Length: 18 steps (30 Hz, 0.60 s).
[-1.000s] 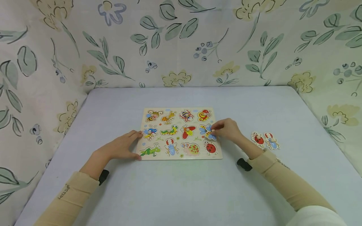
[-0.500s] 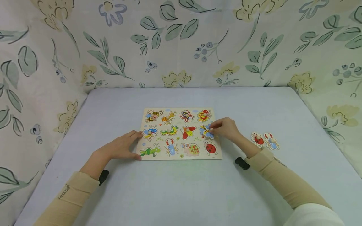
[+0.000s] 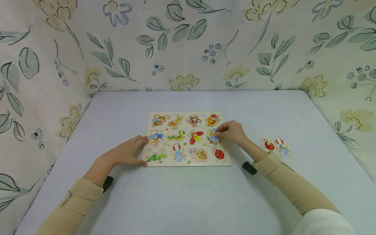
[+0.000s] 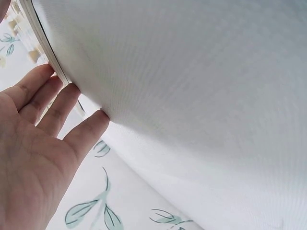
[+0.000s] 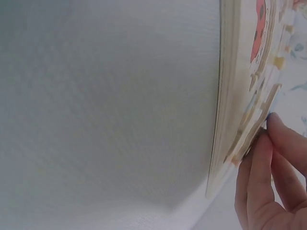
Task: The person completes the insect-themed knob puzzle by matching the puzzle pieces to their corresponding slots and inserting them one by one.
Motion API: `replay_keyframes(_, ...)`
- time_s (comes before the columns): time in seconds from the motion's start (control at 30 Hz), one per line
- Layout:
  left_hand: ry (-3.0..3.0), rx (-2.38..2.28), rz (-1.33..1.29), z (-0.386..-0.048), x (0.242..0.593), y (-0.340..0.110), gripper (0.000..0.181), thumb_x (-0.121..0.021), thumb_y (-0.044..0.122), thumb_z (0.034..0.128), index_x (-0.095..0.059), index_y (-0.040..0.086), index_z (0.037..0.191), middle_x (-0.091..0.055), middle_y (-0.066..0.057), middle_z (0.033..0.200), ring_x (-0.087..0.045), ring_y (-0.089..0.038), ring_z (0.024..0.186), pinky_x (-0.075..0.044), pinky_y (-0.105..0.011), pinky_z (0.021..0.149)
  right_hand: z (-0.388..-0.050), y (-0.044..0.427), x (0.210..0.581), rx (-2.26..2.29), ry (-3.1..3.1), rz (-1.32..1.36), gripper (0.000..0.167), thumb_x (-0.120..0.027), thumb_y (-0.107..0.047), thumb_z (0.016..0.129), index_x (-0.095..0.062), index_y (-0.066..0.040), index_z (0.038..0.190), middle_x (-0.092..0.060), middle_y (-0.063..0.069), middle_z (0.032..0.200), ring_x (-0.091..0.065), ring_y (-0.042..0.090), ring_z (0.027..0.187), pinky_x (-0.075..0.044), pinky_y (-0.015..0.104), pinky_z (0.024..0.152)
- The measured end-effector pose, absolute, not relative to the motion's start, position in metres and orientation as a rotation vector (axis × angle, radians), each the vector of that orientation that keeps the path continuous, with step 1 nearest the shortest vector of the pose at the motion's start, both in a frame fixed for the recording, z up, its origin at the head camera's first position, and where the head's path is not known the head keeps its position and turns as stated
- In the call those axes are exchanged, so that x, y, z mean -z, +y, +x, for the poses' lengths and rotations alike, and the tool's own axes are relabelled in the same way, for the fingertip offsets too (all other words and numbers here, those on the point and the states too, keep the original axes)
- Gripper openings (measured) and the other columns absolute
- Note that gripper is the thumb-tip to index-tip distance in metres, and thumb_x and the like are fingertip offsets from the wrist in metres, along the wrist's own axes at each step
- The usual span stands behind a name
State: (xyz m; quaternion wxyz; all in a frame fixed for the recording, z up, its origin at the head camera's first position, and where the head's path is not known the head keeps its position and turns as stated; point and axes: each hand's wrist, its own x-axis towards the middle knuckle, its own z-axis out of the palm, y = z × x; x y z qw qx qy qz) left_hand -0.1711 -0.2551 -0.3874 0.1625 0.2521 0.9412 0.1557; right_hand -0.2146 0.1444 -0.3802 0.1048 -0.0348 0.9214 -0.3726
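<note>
A wooden insect peg puzzle board (image 3: 202,164) lies flat on the table. My left hand (image 3: 126,151) rests at its left edge, thumb and fingers spread; the left wrist view shows the straight fingertips (image 4: 72,88) touching that edge. With thumb and fingertips, my right hand (image 3: 233,133) pinches a blue-winged bee puzzle piece (image 3: 213,137) at the right end of the middle row. In the right wrist view this piece (image 5: 263,117) sits slightly tilted and raised over the board; the fingers hide its knob. Several knobbed insect pieces sit in the upper two rows.
A loose ladybird piece (image 3: 268,144) and a stag beetle piece (image 3: 282,147) lie on the white table (image 3: 188,199), right of the board, near my right forearm. Pictures without knobs fill the board's bottom row. Floral cloth (image 3: 182,49) hangs behind the table.
My right hand has shifted slightly left with the bee piece, which has turned and now lies closer over its place. The left hand and the board have stayed still.
</note>
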Motion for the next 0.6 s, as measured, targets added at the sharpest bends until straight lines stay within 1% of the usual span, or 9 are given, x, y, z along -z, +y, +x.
replay_keyframes(0.6, 2.684, -0.428, 0.708, -0.1705, 0.3856, -0.2539, 0.092, -0.079, 0.044, 0.0775, -0.039, -0.004, 0.145, -0.036, -0.024, 0.149, -0.038, -0.045, 0.133, -0.035, -0.058, 0.106, -0.2174, 0.1414, 0.3802, 1.035, 2.744, -0.107, 0.019, -0.079, -0.017, 0.082, -0.073, 0.000, 0.088, -0.069, 0.007, 0.081, -0.052, 0.020, 0.077, -0.041, 0.025, 0.061)
